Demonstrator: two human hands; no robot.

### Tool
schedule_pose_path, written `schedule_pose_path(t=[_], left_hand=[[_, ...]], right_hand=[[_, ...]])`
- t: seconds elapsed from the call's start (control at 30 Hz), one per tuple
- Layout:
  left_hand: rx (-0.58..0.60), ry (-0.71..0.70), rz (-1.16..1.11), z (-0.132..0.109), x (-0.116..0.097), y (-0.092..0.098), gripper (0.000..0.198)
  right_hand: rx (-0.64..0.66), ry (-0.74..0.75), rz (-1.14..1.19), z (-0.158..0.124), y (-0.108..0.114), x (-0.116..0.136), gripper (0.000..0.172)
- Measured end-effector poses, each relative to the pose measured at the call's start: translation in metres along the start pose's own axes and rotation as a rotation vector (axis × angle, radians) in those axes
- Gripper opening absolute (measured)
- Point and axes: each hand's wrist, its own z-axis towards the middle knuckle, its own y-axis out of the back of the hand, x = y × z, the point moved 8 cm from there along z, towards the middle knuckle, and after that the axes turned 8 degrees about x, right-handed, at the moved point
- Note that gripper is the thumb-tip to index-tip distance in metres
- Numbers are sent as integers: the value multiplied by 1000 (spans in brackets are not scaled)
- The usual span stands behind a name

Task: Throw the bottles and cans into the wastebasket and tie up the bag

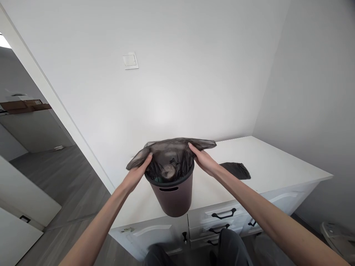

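A dark purple-brown trash can [175, 201] stands upright on the white cabinet top, with a slot handle below its black rim. A thin black trash bag [169, 157] sits partly inside it, and its upper edge spreads out above the rim to both sides. My left hand [138, 173] pinches the bag at the left of the can, thumb on top. At the right, my right hand [202, 157] grips the bag's other side near the rim. The fingers under the plastic are partly hidden. To the right of the can lies a folded black plastic bag [237, 170].
The white cabinet [291, 166] has drawers with black handles [224, 213] and stands against the wall. A light switch [130, 60] is on that wall. Through the doorway at left are cardboard boxes [24, 106]. My knees are below the cabinet's front edge.
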Motion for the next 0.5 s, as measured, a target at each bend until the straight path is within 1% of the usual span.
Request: schedule_pose_path(t=[0.07, 0.1, 0.2, 0.23, 0.3, 0.37, 0.4, 0.5], left_hand=[[-11, -5, 19, 10, -17, -2, 51], [-24, -11, -7, 13, -24, -2, 46], [-87, -76, -189, 19, -44, -1, 33], [-88, -116, -263, 19, -50, -2, 29], [-46, -194, -413, 17, -62, -8, 25], [-1, -227, -549, 15, -70, -15, 27], [-1, -233, -605, 13, -72, -17, 29], [18, -261, -673, 8, -79, -23, 28]], right_hand=[[-44, 29, 32, 12, -2, 16, 52], [-59, 48, 55, 16, -4, 25, 49], [-72, 94, 130, 17, -9, 48, 44], [-61, 107, 135, 16, -12, 55, 44], [-18, 145, 116, 12, -16, 66, 46], [27, 202, 121, 10, -19, 73, 44], [35, 228, 145, 10, -18, 74, 40], [35, 243, 213, 17, -16, 70, 27]])
